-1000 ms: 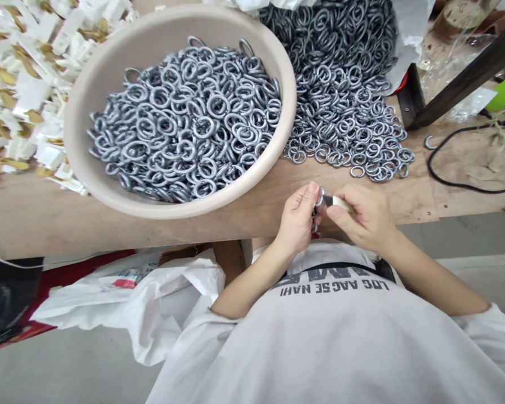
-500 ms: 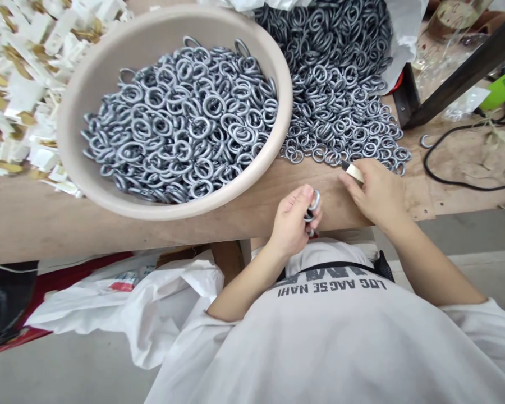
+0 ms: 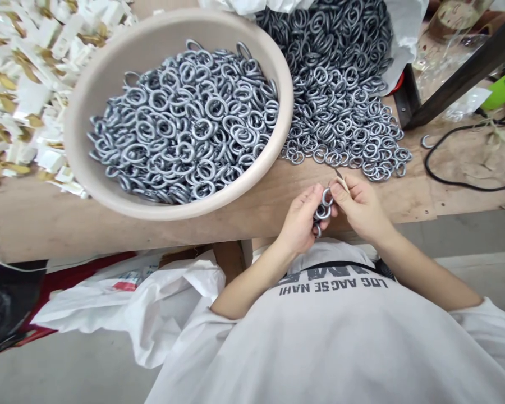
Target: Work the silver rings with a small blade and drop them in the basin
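Observation:
My left hand (image 3: 299, 221) is closed on a short string of linked grey metal rings (image 3: 323, 210) at the near table edge. My right hand (image 3: 359, 206) is closed round a small tool with a pale handle (image 3: 342, 182) and pinches the top ring of that string. Both hands meet just in front of my chest. A loose pile of grey rings (image 3: 340, 106) lies on the table beyond the hands. To the left, a beige bowl (image 3: 88, 168) holds many more rings.
White and gold pieces (image 3: 21, 101) cover the table's left end. A black cable (image 3: 458, 179) and one open ring (image 3: 427, 141) lie at the right, beside a dark post (image 3: 458, 78). A white plastic bag (image 3: 151, 303) hangs below the wooden table (image 3: 46, 224).
My right hand went out to the edge of the ring pile with the tool, then came back to my left hand. It now touches the rings held there.

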### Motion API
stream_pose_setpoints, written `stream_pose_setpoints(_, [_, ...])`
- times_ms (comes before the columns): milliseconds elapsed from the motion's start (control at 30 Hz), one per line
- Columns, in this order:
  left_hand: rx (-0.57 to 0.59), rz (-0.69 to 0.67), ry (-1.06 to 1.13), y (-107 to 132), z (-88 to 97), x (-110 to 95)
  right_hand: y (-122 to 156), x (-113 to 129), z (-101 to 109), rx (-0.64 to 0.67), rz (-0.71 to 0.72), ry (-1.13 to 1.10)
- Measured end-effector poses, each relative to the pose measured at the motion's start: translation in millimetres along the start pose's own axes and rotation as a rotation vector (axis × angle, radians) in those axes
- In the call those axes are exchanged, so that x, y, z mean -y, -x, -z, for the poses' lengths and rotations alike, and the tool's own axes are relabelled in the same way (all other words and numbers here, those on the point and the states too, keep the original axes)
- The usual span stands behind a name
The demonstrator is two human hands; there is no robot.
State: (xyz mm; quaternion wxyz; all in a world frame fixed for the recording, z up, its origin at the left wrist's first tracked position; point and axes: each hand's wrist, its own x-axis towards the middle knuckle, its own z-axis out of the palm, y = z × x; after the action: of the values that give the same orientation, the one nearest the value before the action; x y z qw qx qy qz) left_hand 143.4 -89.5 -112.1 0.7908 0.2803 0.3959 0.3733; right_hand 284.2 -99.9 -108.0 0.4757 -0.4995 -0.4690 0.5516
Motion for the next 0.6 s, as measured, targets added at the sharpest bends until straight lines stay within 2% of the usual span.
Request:
stream_pose_setpoints(67, [0.021, 0.018, -0.023, 1, -3.4, 4, 2, -6, -7, -0.081, 0.023, 0.007])
stream_pose_setpoints(200, [0.04, 0.006, -0.045, 1, -3.6, 6, 1, -14, -8, -0.171, 0.179, 0.215])
stream_pose_setpoints(400, [0.048, -0.076, -0.004, 1, 1.3, 2, -2, -5, 8, -0.069, 0.238, 0.15])
stream_pose_setpoints(600, [-0.009, -0.118, 0.022, 3, 2.2, -2, 12, 7, 16, 0.075, 0.502, 0.673])
